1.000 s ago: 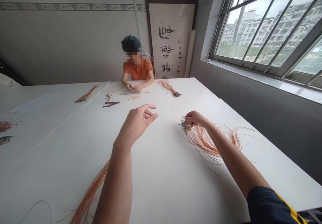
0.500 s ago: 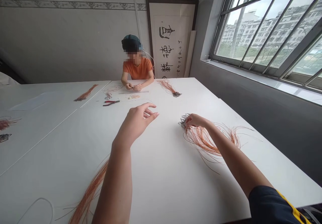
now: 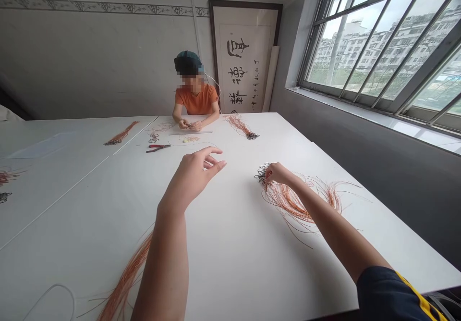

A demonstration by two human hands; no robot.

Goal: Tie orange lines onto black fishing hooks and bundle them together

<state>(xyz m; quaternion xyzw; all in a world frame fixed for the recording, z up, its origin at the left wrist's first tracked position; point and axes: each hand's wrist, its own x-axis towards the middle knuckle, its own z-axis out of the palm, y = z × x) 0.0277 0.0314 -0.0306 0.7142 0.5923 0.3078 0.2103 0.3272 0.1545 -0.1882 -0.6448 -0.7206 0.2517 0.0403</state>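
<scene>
My right hand (image 3: pixel 278 173) rests on the dark knotted end (image 3: pixel 262 174) of a loose bundle of orange cords (image 3: pixel 291 201) on the white table (image 3: pixel 234 244), fingers pinched on the knots. My left hand (image 3: pixel 196 172) hovers above the table's middle with fingers loosely spread and nothing in it. A second bundle of orange cords (image 3: pixel 126 275) lies under my left forearm near the front edge.
A person in an orange shirt (image 3: pixel 196 101) sits at the far side, hands together on small work. Red-handled pliers (image 3: pixel 158 147), more cord bundles (image 3: pixel 242 126) (image 3: pixel 120 134) and a white cable (image 3: pixel 54 294) lie about. A window runs along the right.
My right hand has shifted slightly toward me over the knotted end of the cords. My left hand has stayed almost still.
</scene>
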